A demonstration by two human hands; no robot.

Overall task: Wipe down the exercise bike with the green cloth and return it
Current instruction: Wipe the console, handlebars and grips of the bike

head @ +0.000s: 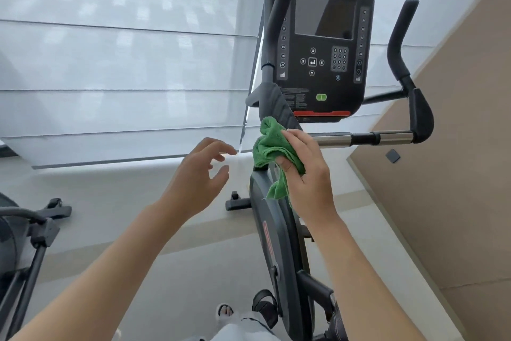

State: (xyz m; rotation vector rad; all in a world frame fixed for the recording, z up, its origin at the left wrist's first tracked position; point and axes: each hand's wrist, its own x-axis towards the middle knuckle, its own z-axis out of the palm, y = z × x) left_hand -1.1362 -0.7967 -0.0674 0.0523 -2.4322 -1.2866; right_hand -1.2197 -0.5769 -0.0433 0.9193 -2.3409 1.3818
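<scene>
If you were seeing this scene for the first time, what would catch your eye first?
The green cloth stands out at centre, bunched in the right hand just below the bike's black console. The left hand hangs beside it with loose fingers, holding nothing. Pale window blinds fill the left behind them.

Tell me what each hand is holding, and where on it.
The right hand grips the bunched middle of the green cloth, corners hanging loose. The left hand holds nothing, fingers spread.
</scene>
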